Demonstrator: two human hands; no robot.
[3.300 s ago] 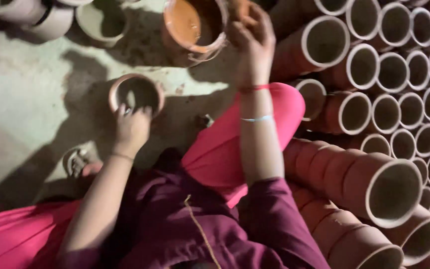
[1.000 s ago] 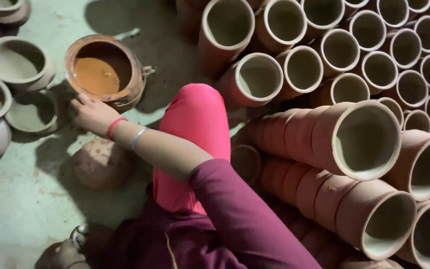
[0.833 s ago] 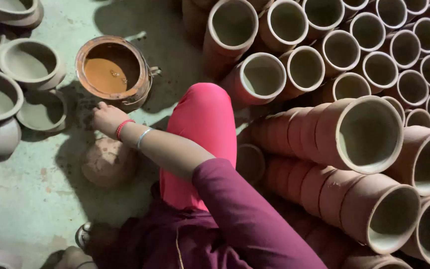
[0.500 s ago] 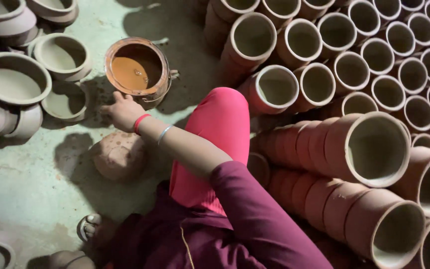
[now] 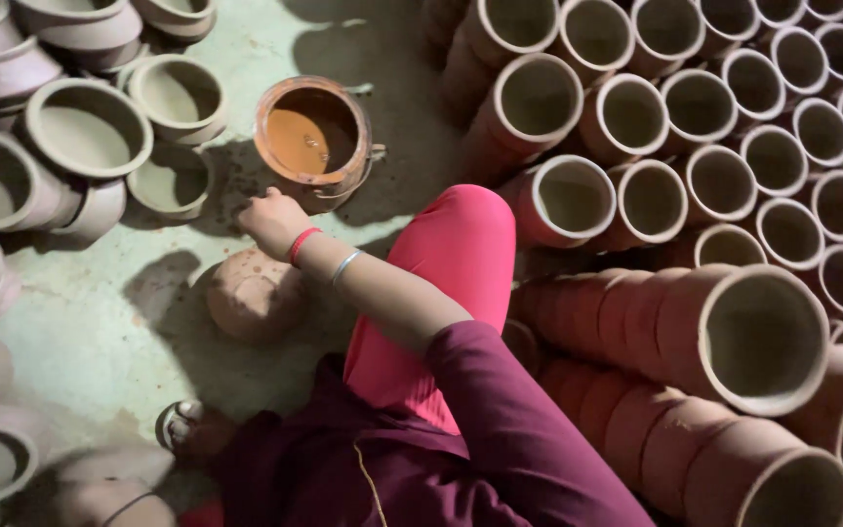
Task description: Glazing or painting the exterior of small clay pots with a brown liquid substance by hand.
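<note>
My right hand (image 5: 270,221) reaches out to the left over my pink-clad knee (image 5: 451,254), with a red and a silver bangle on the wrist. Its fingers curl down toward the floor, just below a round pot of orange liquid (image 5: 312,137). Whether they hold anything is hidden. An upturned clay pot (image 5: 254,293) lies on the floor right under my wrist. My left hand is not visible; only a blurred shape shows at the bottom left corner.
Grey unfired bowls (image 5: 85,132) are stacked along the left and top left. Rows of reddish clay cups (image 5: 763,332) lie on their sides, filling the right half. A sandalled foot (image 5: 182,429) rests on the greenish floor (image 5: 80,332).
The view has shifted, so the orange pot and bowls now sit further right. My right hand has stayed beside the orange pot, above the upturned pot. Earlier my left hand held a cup.
</note>
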